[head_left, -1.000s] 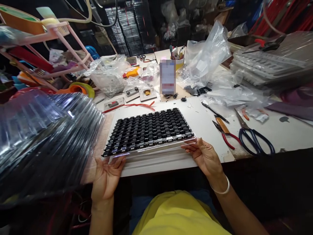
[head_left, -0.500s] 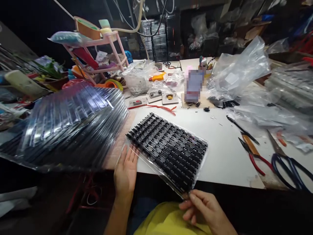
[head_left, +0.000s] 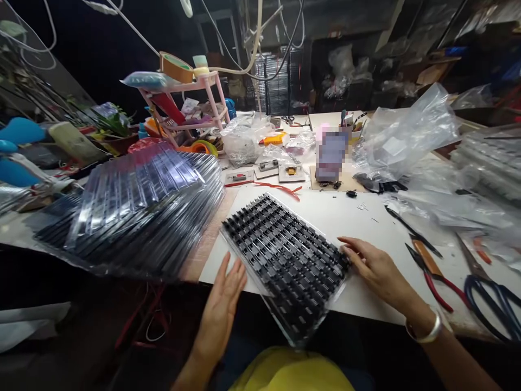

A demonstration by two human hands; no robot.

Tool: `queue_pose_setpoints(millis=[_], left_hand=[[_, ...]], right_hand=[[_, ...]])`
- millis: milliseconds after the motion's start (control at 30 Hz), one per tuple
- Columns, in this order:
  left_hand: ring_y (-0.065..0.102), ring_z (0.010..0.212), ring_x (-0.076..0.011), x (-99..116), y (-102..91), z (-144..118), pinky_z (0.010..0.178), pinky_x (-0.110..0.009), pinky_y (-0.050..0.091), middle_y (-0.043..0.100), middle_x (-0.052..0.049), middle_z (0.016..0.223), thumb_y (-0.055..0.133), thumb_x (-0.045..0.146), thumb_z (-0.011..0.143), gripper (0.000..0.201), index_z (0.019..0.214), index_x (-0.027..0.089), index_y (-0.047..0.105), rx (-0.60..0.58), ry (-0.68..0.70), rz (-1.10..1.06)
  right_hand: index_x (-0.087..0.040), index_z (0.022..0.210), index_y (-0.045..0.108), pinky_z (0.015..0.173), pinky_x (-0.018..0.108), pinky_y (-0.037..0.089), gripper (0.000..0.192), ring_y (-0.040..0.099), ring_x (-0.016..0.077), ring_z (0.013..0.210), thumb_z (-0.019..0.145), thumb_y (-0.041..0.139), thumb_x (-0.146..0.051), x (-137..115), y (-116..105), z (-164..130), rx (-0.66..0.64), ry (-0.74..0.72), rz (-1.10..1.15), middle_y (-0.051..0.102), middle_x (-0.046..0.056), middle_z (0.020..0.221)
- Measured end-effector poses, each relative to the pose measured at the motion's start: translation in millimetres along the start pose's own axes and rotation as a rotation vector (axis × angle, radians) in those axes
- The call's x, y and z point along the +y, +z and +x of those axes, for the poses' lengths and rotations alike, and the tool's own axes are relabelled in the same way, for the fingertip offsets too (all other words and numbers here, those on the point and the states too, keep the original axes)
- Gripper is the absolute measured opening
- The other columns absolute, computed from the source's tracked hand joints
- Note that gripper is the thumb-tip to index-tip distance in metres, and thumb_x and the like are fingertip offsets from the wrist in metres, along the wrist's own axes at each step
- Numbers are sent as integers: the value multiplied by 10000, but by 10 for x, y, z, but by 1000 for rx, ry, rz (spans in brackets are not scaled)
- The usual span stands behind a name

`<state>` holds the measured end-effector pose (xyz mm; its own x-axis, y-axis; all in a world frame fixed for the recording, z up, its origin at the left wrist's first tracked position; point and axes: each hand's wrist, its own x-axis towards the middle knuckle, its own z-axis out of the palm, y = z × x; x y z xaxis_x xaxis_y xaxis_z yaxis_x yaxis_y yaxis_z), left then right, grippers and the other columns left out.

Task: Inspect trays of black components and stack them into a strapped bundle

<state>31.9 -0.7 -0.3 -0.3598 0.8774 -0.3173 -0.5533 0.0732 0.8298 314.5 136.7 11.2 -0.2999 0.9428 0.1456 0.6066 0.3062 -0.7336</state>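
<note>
Clear tray of black components (head_left: 287, 263) lies skewed on the white tabletop (head_left: 358, 217), its near corner overhanging the edge at 6 o'clock. Left hand (head_left: 226, 293) open flat against its left edge; right hand (head_left: 372, 266) open, fingertips on its right corner. Every visible pocket filled; stack of trays (head_left: 138, 206) at 9 o'clock.

My left hand (head_left: 224, 296) is flat, fingers straight, at lower centre; my right hand (head_left: 372, 266) is spread, palm down.

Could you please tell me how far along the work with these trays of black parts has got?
Done: a tall stack of filled trays sits left. In hand: one filled tray lies askew over the table edge, left hand and right hand at its sides. Left: squaring and stacking it, probably.
</note>
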Motion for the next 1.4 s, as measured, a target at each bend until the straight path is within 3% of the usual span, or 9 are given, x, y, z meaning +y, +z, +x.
queue_pose_setpoints(millis=[133,233,400,600,733,900,1000,1100,1400], left_hand=[[478,1250,-217,393,-52,572,1093,-377,306,506,-110,1367,606,420,828,717,1445,267,275,-68,4,452],[522,1204,-242,589,112,1069,1065,-399,341,535,-127,1333,585,514,805,751,1437,226,301,-193,17,781],[444,1270,-299,550,721,1580,1074,-432,295,455,-178,1390,546,557,795,758,1396,128,377,-453,189,1131],[471,1251,-260,350,1242,1624,1065,-369,315,495,-132,1369,558,490,812,668,1372,150,424,-636,293,1159],[368,1328,-215,544,957,1434,1108,-352,233,443,-77,1423,491,443,871,543,1361,217,440,-537,531,1071],[596,1002,-209,652,63,1101,907,-374,438,629,-124,1154,479,489,859,546,1306,175,482,-28,489,855],[609,777,-170,491,-255,921,760,-334,479,680,-120,990,517,539,816,626,1289,130,484,95,343,753],[619,744,-157,350,-282,830,766,-331,487,687,-121,1000,551,548,795,644,1283,132,492,88,269,688],[531,1178,-232,260,-191,1001,1032,-366,359,618,-96,1224,547,499,828,510,1234,190,546,56,377,716]], right_hand=[[-210,1139,606,622,274,445,367,592,159,661,932,396,-428,-386,9,-362,-382,38,91,663,18,759],[-210,1191,587,618,245,437,349,562,130,626,934,425,-382,-671,123,-577,-584,-29,213,641,-4,713],[-192,1274,541,811,255,471,407,618,158,900,894,515,-336,-860,589,-676,-587,-94,405,669,65,1056],[-220,1304,501,856,272,500,440,597,158,989,874,548,-301,-899,897,-792,-549,-233,563,475,88,1351],[-267,1230,553,823,255,518,322,638,123,856,918,473,-254,-642,507,-889,-289,-157,655,588,46,1198],[-284,1116,627,809,258,529,281,651,155,844,880,525,-398,-33,-123,-770,351,196,332,688,17,1020],[-262,1163,611,878,357,520,458,653,216,915,811,536,-545,167,-207,-604,309,309,209,688,42,1065],[-247,1149,625,945,437,477,546,635,268,991,758,540,-618,187,-129,-510,261,337,145,687,58,1071],[-196,1013,665,808,337,547,411,669,190,765,832,529,-539,171,56,-562,298,356,233,706,43,804]])
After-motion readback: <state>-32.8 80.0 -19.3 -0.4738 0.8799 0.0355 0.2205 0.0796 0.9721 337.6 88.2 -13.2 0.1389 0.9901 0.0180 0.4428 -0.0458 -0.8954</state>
